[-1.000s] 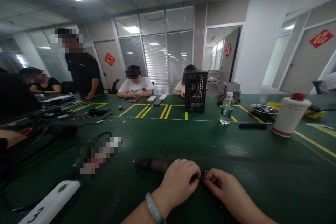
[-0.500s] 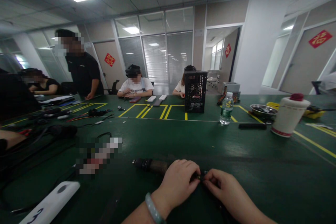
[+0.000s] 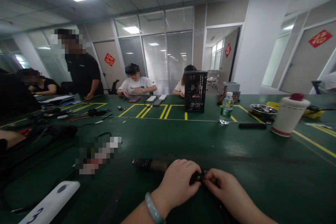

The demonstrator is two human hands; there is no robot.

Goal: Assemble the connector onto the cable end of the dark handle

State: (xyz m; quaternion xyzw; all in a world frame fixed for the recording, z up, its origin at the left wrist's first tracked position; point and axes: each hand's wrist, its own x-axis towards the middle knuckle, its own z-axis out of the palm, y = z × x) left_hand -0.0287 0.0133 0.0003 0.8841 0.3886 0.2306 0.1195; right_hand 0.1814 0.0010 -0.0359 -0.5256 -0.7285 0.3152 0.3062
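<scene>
A dark electric screwdriver (image 3: 157, 166) lies on the green table, its tip pointing left and its rear part hidden behind my left hand (image 3: 180, 179). My left hand is closed, thumb and fingers curled at a small dark connector (image 3: 200, 177) with a gold-coloured bit. From the right, my right hand (image 3: 223, 184) pinches the same spot, where a black cable (image 3: 219, 204) runs down beneath its fingers. The fingertips of both hands nearly meet. Exactly how the small parts join is hidden by the fingers.
A white numbered power bank-like block (image 3: 52, 203) lies at front left, near tangled black cables (image 3: 39, 140). Farther off stand a black computer case (image 3: 195, 91), a water bottle (image 3: 226, 108), a white dispenser bottle (image 3: 290, 115) and a metal bowl (image 3: 263, 109). Several people are around the table.
Both hands stay in nearly the same place; the left thumb and fingertips have shifted slightly, showing more of the connector. Across the table, a person in a white shirt has moved their hands apart.
</scene>
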